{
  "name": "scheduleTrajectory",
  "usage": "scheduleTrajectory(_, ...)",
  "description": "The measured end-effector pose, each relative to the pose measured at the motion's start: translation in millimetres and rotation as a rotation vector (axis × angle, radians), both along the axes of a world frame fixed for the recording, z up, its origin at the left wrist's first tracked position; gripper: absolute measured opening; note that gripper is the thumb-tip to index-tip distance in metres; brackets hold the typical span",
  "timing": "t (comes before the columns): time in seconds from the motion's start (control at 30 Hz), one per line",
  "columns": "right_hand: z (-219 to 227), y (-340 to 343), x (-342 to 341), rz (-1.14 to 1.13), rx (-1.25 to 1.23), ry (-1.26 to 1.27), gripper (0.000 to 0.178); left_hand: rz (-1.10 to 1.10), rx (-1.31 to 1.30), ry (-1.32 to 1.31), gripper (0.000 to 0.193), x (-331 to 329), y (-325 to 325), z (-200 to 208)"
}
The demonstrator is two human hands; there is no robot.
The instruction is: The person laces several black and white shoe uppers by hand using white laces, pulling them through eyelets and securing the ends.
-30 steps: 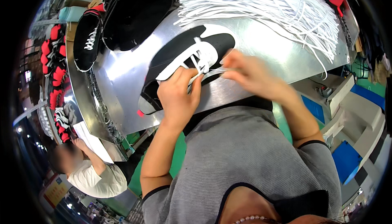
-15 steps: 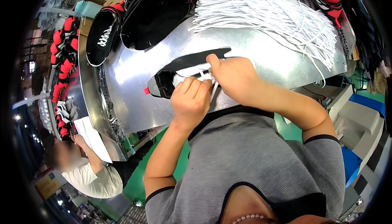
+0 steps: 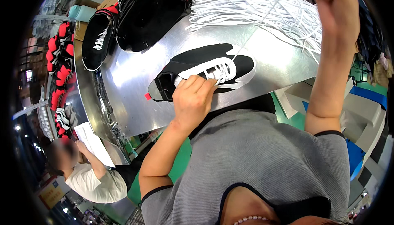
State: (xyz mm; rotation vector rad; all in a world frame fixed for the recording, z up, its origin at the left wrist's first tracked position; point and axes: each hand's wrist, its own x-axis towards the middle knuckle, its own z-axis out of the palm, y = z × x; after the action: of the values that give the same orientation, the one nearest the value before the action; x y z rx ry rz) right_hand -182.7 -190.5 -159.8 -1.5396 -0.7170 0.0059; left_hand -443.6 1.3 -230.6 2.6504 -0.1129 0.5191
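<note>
A black-and-white shoe upper (image 3: 213, 53) with a small red tab lies on the metal table, toe to the right. White lacing (image 3: 222, 72) crosses its throat. My left hand (image 3: 192, 98) is closed on the near edge of the opening, fingertips beside the lacing. From the lacing a white shoelace (image 3: 262, 22) runs taut up and right, past the top edge of the view. My right hand (image 3: 338, 9) is raised at the upper right, closed on that lace. Its fingertips are partly cut off by the picture's edge.
A bundle of white laces (image 3: 250, 3) lies at the table's far side. Stacked black-and-red uppers (image 3: 152, 20) and a laced upper (image 3: 98, 38) stand at the far left. A co-worker (image 3: 96, 180) sits at the lower left by white paper (image 3: 94, 143). A grey plastic bin (image 3: 357, 110) stands right.
My right hand has left the shoe upper and swung up and right, drawing the lace out taut. The toe and lacing are now uncovered. My left hand stays at the opening.
</note>
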Motion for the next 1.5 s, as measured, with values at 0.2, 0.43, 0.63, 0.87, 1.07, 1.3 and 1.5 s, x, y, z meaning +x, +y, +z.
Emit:
scheduleTrajectory(0.2, -68.4, 39.1, -113.9, 0.422, -0.119, 0.581, 0.018, 0.117, -0.043, 0.059, 0.036, 0.6, -2.5, 11.1)
scheduleTrajectory(0.43, -77.3, 67.4, -109.4, 0.519, -0.213, 0.560, 0.012, 0.454, -0.312, 0.468, 0.051, -5.2, 0.1, 27.0)
scheduleTrajectory(0.63, -82.8, 95.6, -115.5, 0.464, -0.405, 0.493, 0.014, 0.521, -0.364, 0.326, 0.046, -2.1, 14.6, 1.9)
scheduleTrajectory(0.87, -86.3, 96.5, -118.0, 0.471, -0.480, 0.231, 0.013, 0.614, -0.254, 0.114, 0.038, 3.1, 9.9, -15.3)
scheduleTrajectory(1.07, -75.7, 67.3, -121.5, 0.455, -0.405, 0.316, 0.016, 0.583, -0.324, 0.056, 0.037, 2.1, 8.6, -15.8)
scheduleTrajectory(1.3, -79.6, 63.3, -119.8, 0.478, -0.469, 0.099, 0.012, 0.563, -0.429, 0.033, 0.040, -0.1, 8.9, -23.1)
scheduleTrajectory(1.5, -70.6, 69.2, -113.8, 0.568, -0.620, -0.224, 0.009, 0.505, -0.351, -0.077, 0.036, -2.3, 5.6, -26.6)
